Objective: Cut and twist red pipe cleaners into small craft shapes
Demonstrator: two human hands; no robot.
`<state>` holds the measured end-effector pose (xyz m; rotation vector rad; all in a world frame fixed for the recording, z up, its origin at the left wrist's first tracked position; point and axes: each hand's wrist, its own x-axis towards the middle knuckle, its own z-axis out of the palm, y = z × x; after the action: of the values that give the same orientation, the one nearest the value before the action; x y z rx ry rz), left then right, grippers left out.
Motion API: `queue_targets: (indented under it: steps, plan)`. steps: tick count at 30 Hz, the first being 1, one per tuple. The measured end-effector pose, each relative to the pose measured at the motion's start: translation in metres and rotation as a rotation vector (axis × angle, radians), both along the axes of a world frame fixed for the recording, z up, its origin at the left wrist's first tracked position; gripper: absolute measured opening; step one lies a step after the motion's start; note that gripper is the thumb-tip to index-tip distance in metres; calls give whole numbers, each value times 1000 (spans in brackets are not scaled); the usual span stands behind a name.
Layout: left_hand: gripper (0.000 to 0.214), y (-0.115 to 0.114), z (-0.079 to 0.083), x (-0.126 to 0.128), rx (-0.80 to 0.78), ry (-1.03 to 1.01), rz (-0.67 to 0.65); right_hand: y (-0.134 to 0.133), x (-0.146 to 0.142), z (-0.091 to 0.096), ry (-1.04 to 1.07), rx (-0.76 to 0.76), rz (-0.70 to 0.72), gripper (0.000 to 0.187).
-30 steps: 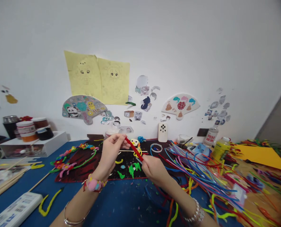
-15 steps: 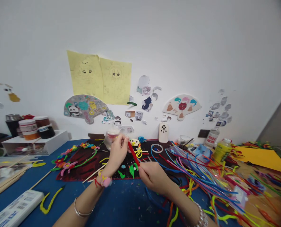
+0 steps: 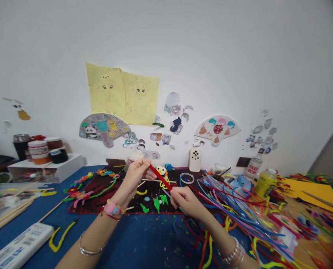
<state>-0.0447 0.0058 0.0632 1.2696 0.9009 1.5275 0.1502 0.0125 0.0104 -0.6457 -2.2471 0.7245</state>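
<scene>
My left hand (image 3: 135, 178) pinches the upper end of a red pipe cleaner (image 3: 160, 178), raised above a dark red mat (image 3: 99, 194) on the blue table (image 3: 144, 243). My right hand (image 3: 185, 200) grips the lower end of the same red pipe cleaner, fingers closed; a thin grey tip, maybe a tool, pokes out of that fist. The stem runs tilted between the two hands. Under the hands, small green and yellow pipe-cleaner pieces (image 3: 156, 203) lie on the mat. A pink bead bracelet sits on my left wrist.
A big heap of coloured pipe cleaners (image 3: 239, 209) fills the right side. A flower garland (image 3: 88, 185) lies on the mat's left. Wooden sticks (image 3: 6, 213), a white box (image 3: 18, 248) and jars on a white stand (image 3: 43, 164) are at left. Bottles (image 3: 263, 181) stand near the wall.
Both hands kept hold of the red pipe cleaner; they drew closer, with the stem steeper, then spread again to a shallower tilt. The camera view drifted slightly.
</scene>
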Motion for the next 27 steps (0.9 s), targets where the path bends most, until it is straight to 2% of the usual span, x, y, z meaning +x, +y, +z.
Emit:
queue_targets:
  steps: [2, 3, 7, 8, 10, 13, 17, 20, 23, 27]
  plan:
    - [25, 0, 0, -2, 17, 37, -4, 1, 2, 2, 4, -42, 41, 49]
    - [24, 0, -1, -3, 60, 88, 43, 1, 2, 3, 0, -55, 49, 49]
    - [15, -1, -7, -3, 360, 395, 442, 1, 3, 5, -40, -80, 8, 50]
    - [12, -1, -8, -3, 408, 444, 515, 2, 3, 5, -42, -88, -15, 51]
    - [9, 0, -10, -3, 434, 476, 570, 5, 3, 3, -23, -86, -77, 52]
    - [10, 1, -10, -3, 398, 409, 509, 9, 3, 0, 27, -77, -145, 52]
    - [19, 6, -7, -5, 290, 188, 291, 12, 2, -1, 100, -114, -139, 46]
    - [24, 10, -7, -5, 167, 30, 165, 13, 2, 1, 219, -137, -242, 34]
    - [20, 12, -9, -2, 59, -81, 74, 15, 4, 1, 386, -190, -331, 24]
    - [13, 14, -17, 6, -11, -243, -6, 18, 5, 1, 561, -286, -357, 18]
